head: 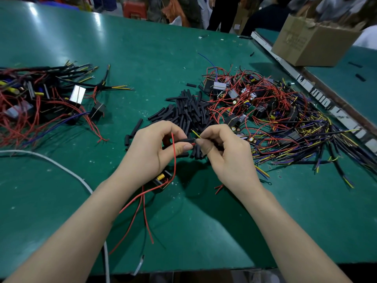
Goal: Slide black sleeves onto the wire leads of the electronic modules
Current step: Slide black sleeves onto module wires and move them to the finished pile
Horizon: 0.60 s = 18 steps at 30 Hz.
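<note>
Sleeve (pixel 184 140) partly on lead, pinched by left hand (pixel 151 152); right hand (pixel 226 152) pinches wires (pixel 196 135). Unsleeved modules (pixel 265 111) remain; finished pile (pixel 40 94) left.

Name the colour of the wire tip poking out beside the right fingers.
Yellow wire tip, clearest in the head view.

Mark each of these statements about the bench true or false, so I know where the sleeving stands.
1. Both hands are at one black sleeve: the left hand and right hand meet over it. True.
2. The loose sleeve pile lies at the table's left edge. False: it lies mid-table, just beyond the hands.
3. A cardboard box stands at far right. True.
4. The module being worked on hangs below the left hand, red wires trailing. True.
5. The table is red. False: it is green.
</note>
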{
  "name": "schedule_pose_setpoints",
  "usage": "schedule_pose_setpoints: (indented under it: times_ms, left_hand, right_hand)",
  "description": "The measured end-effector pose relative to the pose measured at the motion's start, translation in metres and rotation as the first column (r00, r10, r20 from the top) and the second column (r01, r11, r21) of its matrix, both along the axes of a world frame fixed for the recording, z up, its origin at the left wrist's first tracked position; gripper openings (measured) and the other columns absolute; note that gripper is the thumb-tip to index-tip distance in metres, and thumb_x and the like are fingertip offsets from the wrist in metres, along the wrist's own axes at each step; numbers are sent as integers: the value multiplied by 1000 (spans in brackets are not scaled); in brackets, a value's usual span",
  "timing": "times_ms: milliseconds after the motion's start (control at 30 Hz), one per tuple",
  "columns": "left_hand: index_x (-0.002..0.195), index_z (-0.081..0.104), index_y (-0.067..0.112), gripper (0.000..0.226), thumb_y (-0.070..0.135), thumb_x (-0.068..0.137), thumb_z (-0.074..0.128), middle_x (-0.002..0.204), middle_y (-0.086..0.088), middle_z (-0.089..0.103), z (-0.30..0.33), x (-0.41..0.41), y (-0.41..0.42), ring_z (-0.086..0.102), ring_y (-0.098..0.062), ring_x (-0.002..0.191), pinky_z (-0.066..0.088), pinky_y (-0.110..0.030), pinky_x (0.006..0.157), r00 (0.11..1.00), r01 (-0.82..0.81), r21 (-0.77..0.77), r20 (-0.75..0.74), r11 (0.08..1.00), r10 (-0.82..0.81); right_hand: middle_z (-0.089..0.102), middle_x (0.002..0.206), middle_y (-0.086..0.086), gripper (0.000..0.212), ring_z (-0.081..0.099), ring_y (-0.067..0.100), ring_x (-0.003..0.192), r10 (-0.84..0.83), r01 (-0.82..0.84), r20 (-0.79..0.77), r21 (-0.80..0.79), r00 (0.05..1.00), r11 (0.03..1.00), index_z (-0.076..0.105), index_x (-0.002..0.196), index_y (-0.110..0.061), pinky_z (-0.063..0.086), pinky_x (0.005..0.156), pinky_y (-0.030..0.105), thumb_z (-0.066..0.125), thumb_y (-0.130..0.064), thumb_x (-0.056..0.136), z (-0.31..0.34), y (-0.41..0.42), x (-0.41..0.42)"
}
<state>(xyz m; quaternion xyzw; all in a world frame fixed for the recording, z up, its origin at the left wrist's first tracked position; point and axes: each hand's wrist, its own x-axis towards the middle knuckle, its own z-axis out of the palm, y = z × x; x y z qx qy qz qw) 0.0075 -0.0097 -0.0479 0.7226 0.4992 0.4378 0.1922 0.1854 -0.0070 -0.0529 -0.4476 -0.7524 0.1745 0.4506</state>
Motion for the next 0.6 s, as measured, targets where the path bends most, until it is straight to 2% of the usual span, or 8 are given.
schedule_pose_setpoints:
  times_ms: [67,200,367,500,600]
  left_hand:
    - [82,60,27,16,30,76,75,76,11,61,0,0,0,56,-10,76,43,-19,72,1000,-2,-1,5,1000,2]
    - [81,60,27,16,30,76,75,75,14,60,0,-1,0,56,-5,75,42,-18,72,1000,8,-3,10,1000,-8]
    - [82,62,26,16,33,74,74,77,14,59,0,-1,0,55,-3,75,41,-15,73,1000,28,24,5,999,-28]
    - [86,66,14,23,33,75,75,78,9,56,0,0,0,55,-15,76,43,-27,73,995,78,92,-74,993,-72]
    - [87,67,14,24,35,76,71,80,8,57,1,1,-1,55,-17,77,45,-33,74,994,78,112,-85,991,-68]
  right_hand:
    - [62,75,-4,2,54,6,67,7,-7,11,8,1000,1000,62,92,-12,43,64,17,62,-10,91,0,0,0]
    - [53,79,-6,5,46,-1,70,30,-39,104,86,994,996,63,88,-7,36,66,13,60,-5,91,2,1,2]
    - [52,82,-5,8,43,5,72,57,-71,149,89,987,993,63,88,-6,35,67,13,60,1,90,5,1,4]
    - [54,82,-4,6,45,-3,72,50,-59,114,78,992,995,64,89,-4,34,68,10,60,0,90,5,1,4]
    - [57,83,-5,5,48,-6,75,58,-63,77,75,995,995,67,90,-4,35,71,9,62,-2,89,6,1,4]
